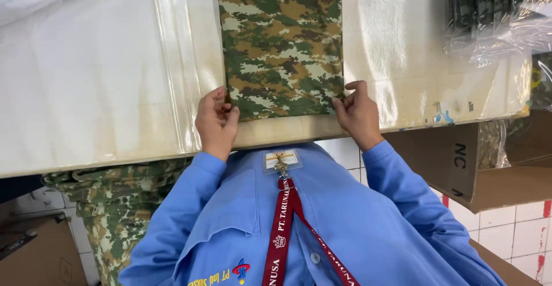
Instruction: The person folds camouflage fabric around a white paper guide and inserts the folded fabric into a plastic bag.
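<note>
A folded camouflage cloth (280, 39) in green, brown and beige lies flat on a cream table (402, 50), running from the near edge toward the far side. My left hand (216, 122) pinches its near left corner with thumb and fingers. The near right corner is gripped the same way by my right hand (357, 112). Both arms wear light blue sleeves, and a red lanyard with a badge hangs on my chest.
A sheet of clear plastic (172, 56) lies on the table left of the cloth. Bagged camouflage garments (494, 16) sit at the far right. More camouflage cloth (115, 205) hangs below the table's left side. Cardboard boxes (494, 171) stand on the tiled floor at right.
</note>
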